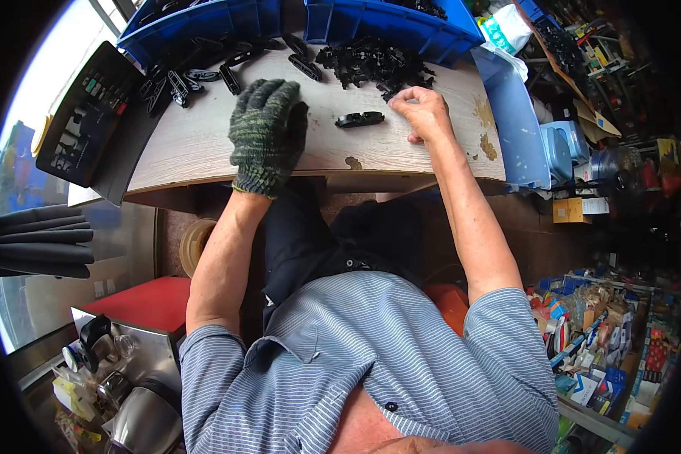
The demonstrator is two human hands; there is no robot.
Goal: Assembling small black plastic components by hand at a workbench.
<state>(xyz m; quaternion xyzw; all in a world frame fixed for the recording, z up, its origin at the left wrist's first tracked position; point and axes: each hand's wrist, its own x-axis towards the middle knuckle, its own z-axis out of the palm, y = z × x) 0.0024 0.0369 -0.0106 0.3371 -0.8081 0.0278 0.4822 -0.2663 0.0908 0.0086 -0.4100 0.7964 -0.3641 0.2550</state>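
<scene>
One black plastic clip [359,119] lies alone on the wooden tabletop [197,147], between the two hands. Long axis runs roughly left–right, nearly level with the table's near edge. Right hand [425,113], bare, is the nearer: its fingertips sit just beside the clip's right end, apart from it, fingers curled down onto the table and pinched toward the edge of the pile of small black parts [374,62] just beyond them; whether a part is held, cannot tell. Left hand [267,132], in a green knit glove, rests palm-down and flat, fingers loosely spread, holding nothing; the clip lies to its right, clearly apart. Loose long black clips [204,76] lie beyond the left hand, before a blue bin [197,26].
</scene>
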